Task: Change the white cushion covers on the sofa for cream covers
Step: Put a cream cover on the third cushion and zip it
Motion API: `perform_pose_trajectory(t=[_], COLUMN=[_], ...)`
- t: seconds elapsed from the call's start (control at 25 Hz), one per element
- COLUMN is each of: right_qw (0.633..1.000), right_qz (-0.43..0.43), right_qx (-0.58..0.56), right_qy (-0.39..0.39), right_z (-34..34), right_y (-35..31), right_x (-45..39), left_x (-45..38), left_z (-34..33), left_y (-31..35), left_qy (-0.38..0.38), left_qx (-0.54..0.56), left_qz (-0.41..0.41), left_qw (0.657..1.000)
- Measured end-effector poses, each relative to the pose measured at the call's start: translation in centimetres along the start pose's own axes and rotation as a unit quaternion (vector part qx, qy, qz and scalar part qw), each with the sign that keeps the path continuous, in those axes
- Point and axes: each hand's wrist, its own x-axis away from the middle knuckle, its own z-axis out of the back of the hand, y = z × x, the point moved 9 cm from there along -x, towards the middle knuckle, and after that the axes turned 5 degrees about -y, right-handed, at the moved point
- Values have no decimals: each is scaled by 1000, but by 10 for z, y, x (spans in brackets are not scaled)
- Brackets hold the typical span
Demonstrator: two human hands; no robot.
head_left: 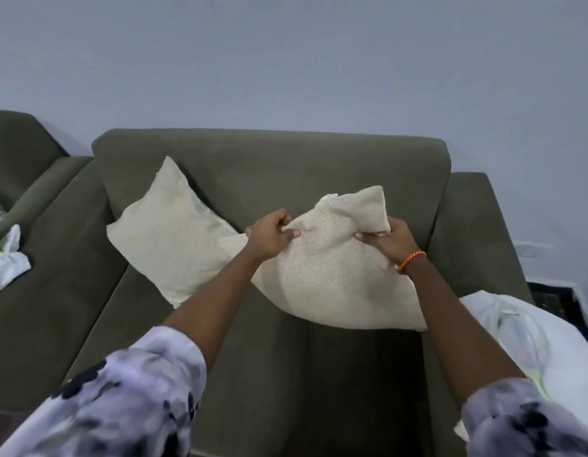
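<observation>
Cream knit cover (335, 275) on the cushion at centre of the olive sofa (286, 166), nearly full of its pad; sliver of white inner (332, 196) poking out of the open top edge at 12 o'clock of that cushion. Lower corner resting on the seat, upper part lifted toward the backrest. Second cream cushion (174, 232) at 9 o'clock of it, leaning on the backrest, partly overlapped by the held one.

Left hand (273, 234) at 10 o'clock of the held cushion, fingers curled, pinching a fold of cover near the open edge. Right hand (390, 239) at 2 o'clock, clenched on a bunched flap of the same cover; orange cord bracelet (411, 261) on that wrist. Both grasping, neither released.

White fabric heap (550, 338) on the right armrest at 4 o'clock. More white cloth (7, 262) on the left seat at 9 o'clock; contents unclear. Patterned sleeves (121, 397) at bottom.
</observation>
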Motion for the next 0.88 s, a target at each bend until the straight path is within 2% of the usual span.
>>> perform_pose_trajectory(t=[0.08, 0.2, 0.32, 0.44, 0.56, 0.68, 0.76, 0.88], right_qw=[1000, 993, 985, 985, 983, 980, 981, 980], right_qz=[-18, -94, -150, -118, -72, -39, -32, -64], right_qx=[1, 64, 71, 46, 57, 53, 48, 69], right_qy=[-1, -4, 46, 120, 159, 185, 183, 176], right_z=[18, 32, 38, 48, 58, 69, 71, 67], right_y=[12, 59, 98, 98, 81, 67, 65, 74], right_x=[-30, -68, -75, -73, -71, -80, -89, -102], left_x=[-31, -74, -101, -111, -112, -112, -115, -124], left_z=[-12, -53, -90, -96, -86, -72, -68, -76], left_y=[3, -4, -11, 7, 31, 49, 46, 15], left_qy=[0, -42, -50, -37, -5, 38, 52, 24], left_qx=[-2, -53, -77, -83, -133, -107, -83, -54], left_qz=[25, 63, 72, 21, -60, -106, -92, 2], left_qw=[1000, 996, 993, 996, 989, 988, 991, 998])
